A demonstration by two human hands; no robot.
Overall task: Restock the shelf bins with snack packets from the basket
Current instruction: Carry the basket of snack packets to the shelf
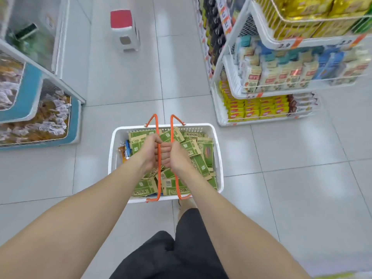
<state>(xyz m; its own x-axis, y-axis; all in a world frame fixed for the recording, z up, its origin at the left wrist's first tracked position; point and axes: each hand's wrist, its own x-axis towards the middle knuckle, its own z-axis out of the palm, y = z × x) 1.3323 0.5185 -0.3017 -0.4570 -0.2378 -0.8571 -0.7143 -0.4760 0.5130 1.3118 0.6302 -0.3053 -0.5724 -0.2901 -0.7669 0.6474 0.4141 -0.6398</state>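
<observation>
A white plastic basket (115,156) hangs over the tiled aisle floor in front of me, filled with several green-and-tan snack packets (205,150). It has two orange handles (159,178) running front to back. My left hand (150,153) grips the left handle and my right hand (177,157) grips the right one, both at the middle, knuckles close together. Blue-rimmed shelf bins (30,91) with small wrapped snacks stand at the left.
A white wire rack (259,27) with yellow, blue and white packs rises at the right. A red-topped white stool (124,31) stands up the aisle. A glass-fronted cabinet (58,35) is at the far left. Grey tiled floor lies between.
</observation>
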